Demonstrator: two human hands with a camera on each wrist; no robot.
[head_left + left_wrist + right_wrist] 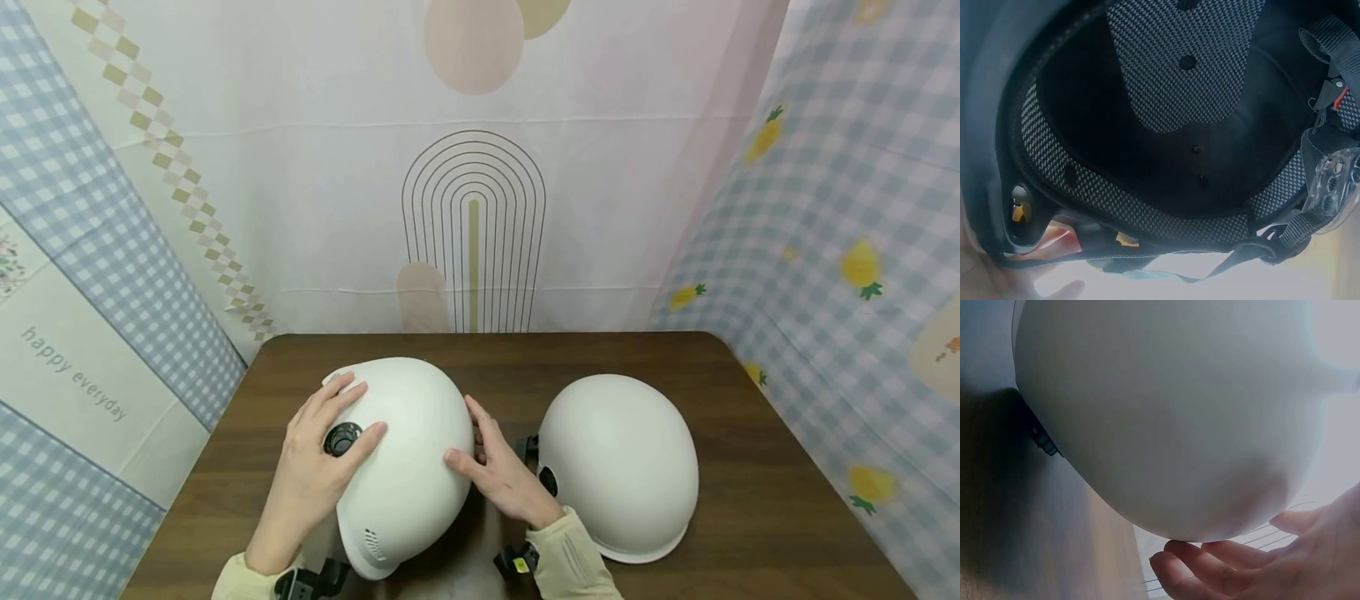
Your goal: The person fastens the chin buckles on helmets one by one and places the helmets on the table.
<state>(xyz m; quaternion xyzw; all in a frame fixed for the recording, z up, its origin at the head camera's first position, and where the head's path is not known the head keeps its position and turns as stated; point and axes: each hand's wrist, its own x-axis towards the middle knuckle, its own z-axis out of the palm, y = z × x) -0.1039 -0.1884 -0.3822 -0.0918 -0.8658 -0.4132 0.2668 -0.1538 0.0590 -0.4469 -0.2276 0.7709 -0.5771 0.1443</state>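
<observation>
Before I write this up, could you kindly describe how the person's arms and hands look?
The left hand and right hand are ungloved, beyond pale yellow fabric sleeves. Each wrist bears a boxy black camera; the right one shows a small yellow marking.

A cloth-screened workspace is shown: a table [772, 508] at six o'clock is bordered by pale cloth [322, 192] at twelve and checked cloths [825, 200] at ten and two; whether home or studio cannot be told.
</observation>
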